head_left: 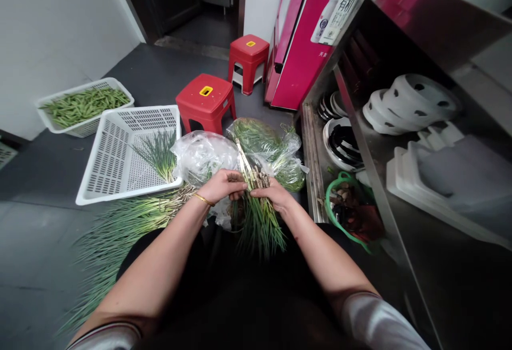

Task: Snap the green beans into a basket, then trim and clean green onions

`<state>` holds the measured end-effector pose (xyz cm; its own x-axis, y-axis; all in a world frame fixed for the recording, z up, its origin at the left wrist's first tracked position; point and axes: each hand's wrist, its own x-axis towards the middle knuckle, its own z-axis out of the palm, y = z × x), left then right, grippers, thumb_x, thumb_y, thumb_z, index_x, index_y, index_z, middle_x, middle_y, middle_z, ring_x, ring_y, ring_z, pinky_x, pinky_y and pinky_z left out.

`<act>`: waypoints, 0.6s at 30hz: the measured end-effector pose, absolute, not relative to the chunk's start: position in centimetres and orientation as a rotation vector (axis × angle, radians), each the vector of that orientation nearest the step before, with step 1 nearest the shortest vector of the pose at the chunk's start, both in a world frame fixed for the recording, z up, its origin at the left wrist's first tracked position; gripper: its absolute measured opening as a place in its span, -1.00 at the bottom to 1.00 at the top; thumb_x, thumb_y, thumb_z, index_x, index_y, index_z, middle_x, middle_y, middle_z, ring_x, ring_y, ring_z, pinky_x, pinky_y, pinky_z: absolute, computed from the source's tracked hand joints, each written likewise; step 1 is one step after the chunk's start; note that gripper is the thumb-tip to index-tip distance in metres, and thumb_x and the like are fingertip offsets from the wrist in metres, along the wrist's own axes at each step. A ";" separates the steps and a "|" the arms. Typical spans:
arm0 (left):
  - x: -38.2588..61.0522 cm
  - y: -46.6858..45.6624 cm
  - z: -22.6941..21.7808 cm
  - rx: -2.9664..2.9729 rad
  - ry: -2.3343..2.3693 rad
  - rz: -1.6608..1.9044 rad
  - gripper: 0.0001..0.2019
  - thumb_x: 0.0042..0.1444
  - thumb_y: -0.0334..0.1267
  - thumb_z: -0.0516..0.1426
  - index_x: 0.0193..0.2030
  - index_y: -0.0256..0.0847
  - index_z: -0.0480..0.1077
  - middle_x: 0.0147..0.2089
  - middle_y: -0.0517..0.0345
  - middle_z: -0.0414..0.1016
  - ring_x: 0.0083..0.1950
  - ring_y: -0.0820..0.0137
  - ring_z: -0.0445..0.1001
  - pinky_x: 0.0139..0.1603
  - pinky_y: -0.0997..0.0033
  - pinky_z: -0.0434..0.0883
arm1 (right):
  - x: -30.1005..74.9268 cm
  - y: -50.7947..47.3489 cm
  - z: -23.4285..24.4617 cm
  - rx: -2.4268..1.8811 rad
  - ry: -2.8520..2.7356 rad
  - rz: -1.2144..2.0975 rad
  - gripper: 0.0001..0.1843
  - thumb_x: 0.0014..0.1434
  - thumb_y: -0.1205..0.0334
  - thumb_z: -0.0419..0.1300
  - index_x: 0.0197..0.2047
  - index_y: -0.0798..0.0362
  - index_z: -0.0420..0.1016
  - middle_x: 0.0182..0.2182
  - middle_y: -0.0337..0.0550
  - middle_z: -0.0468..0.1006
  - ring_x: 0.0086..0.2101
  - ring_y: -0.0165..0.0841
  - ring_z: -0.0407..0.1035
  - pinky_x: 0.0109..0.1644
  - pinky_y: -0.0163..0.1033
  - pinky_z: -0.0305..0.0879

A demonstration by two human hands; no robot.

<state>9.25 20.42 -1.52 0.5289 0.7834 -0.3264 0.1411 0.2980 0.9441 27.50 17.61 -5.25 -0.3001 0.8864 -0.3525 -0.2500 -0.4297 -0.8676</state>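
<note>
The person's right hand is closed around a bunch of scallions, its pale root ends between 11 and 12 o'clock of the grip, its green leaves hanging toward 6. The left hand meets the bunch from 9 o'clock; whether it pinches any cannot be told.

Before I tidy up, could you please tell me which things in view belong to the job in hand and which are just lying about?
Likely in the job:
bunch of green onions in the right hand, left hand touching it
larger onion pile
white basket holding some onions

Likely just lying about:
green beans
near red stool
far red stool
</note>
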 end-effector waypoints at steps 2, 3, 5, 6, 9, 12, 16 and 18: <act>9.1 20.5 -1.5 1.211 0.964 0.528 -0.82 -0.17 -0.23 0.28 -0.58 -0.27 0.40 -0.63 0.19 0.42 -0.66 0.50 0.33 -0.67 0.53 0.25 | 27.6 17.6 -5.0 -1.113 -0.952 1.849 -0.64 -0.39 0.28 0.43 -0.41 0.10 0.53 -0.51 -0.25 0.55 -0.48 -0.39 0.39 -0.26 -0.23 0.31; 9.0 20.5 -1.5 1.207 0.975 0.526 -0.85 -0.18 -0.25 0.27 -0.59 -0.26 0.41 -0.64 0.19 0.42 -0.67 0.50 0.32 -0.68 0.53 0.23 | 27.7 17.6 -4.9 -1.112 -0.967 1.863 -0.66 -0.39 0.28 0.43 -0.43 0.11 0.52 -0.51 -0.25 0.55 -0.49 -0.39 0.38 -0.27 -0.23 0.32; 8.8 20.7 -1.4 1.197 0.985 0.543 -0.91 -0.22 -0.31 0.23 -0.61 -0.26 0.42 -0.67 0.22 0.39 -0.69 0.53 0.28 -0.68 0.54 0.21 | 27.9 17.6 -4.6 -1.115 -0.979 1.887 -0.64 -0.40 0.29 0.43 -0.42 0.11 0.52 -0.51 -0.26 0.55 -0.49 -0.40 0.38 -0.29 -0.25 0.32; 8.7 20.8 -1.4 1.184 0.981 0.569 -0.94 -0.26 -0.34 0.22 -0.62 -0.26 0.42 -0.67 0.24 0.38 -0.68 0.53 0.28 -0.66 0.55 0.23 | 28.1 17.5 -4.5 -1.116 -0.983 1.891 -0.62 -0.42 0.30 0.44 -0.41 0.11 0.52 -0.50 -0.26 0.55 -0.49 -0.41 0.37 -0.30 -0.26 0.32; 7.9 21.1 -1.0 1.045 0.936 0.693 -0.95 -0.36 -0.38 0.19 -0.64 -0.26 0.39 -0.65 0.24 0.40 -0.61 0.47 0.37 -0.56 0.48 0.35 | 28.6 17.5 -4.1 -1.101 -1.019 1.903 -0.58 -0.43 0.29 0.44 -0.39 0.11 0.51 -0.50 -0.28 0.54 -0.50 -0.42 0.36 -0.34 -0.28 0.31; 6.5 21.6 -0.5 0.853 0.871 0.789 -0.94 -0.38 -0.37 0.16 -0.65 -0.26 0.34 -0.67 0.19 0.38 -0.65 0.42 0.36 -0.64 0.45 0.31 | 29.6 17.5 -4.0 -1.079 -1.073 1.911 -0.63 -0.40 0.25 0.45 -0.44 0.12 0.49 -0.56 -0.27 0.52 -0.54 -0.42 0.35 -0.38 -0.29 0.29; 3.7 22.7 0.1 0.682 0.770 0.933 -0.93 -0.38 -0.40 0.11 -0.66 -0.24 0.26 -0.74 0.29 0.17 -0.78 0.61 0.05 -0.79 0.61 0.04 | 31.5 17.3 -4.3 -1.064 -1.123 1.928 -0.65 -0.39 0.23 0.45 -0.46 0.10 0.49 -0.58 -0.26 0.50 -0.57 -0.42 0.33 -0.42 -0.29 0.26; 2.1 23.2 0.1 0.626 0.760 1.032 -0.90 -0.36 -0.43 0.10 -0.66 -0.24 0.20 -0.73 0.33 0.09 -0.77 0.66 -0.02 -0.78 0.66 -0.02 | 32.6 17.1 -4.4 -1.066 -1.141 1.927 -0.64 -0.40 0.22 0.45 -0.46 0.09 0.48 -0.59 -0.27 0.48 -0.58 -0.42 0.31 -0.44 -0.28 0.24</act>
